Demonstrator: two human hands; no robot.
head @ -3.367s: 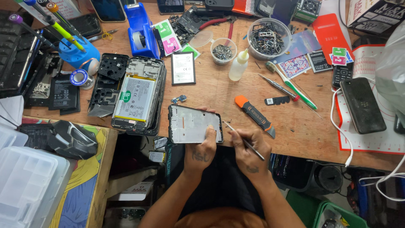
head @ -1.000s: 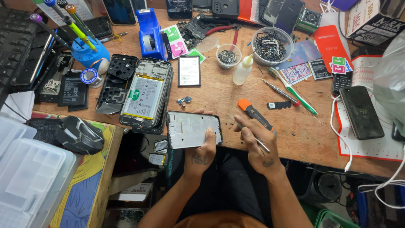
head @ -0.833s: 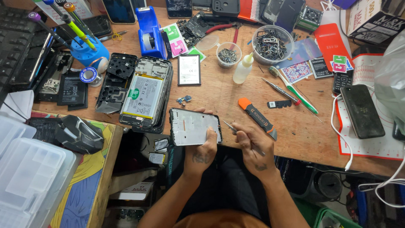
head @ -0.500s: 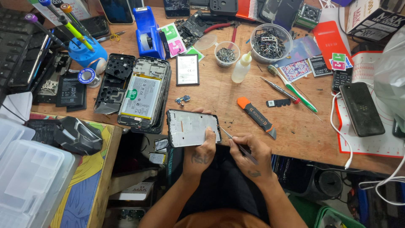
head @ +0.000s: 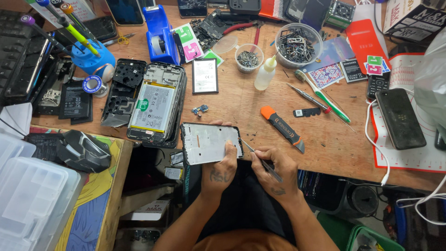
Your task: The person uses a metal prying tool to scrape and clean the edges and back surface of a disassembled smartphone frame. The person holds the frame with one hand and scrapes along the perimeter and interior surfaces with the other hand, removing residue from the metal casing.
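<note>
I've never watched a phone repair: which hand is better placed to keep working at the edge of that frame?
Likely the right hand: it grips the thin metal tool, its tip at the phone frame edge. The left hand is busy holding the frame.

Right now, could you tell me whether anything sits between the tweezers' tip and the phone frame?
Nothing visible does. The right hand aims the tweezers at the right edge of the frame, which the left hand holds; the tip looks at or very near that edge.

Both hands (head: 222,169) (head: 275,173) raised, grips apparently closed.
</note>
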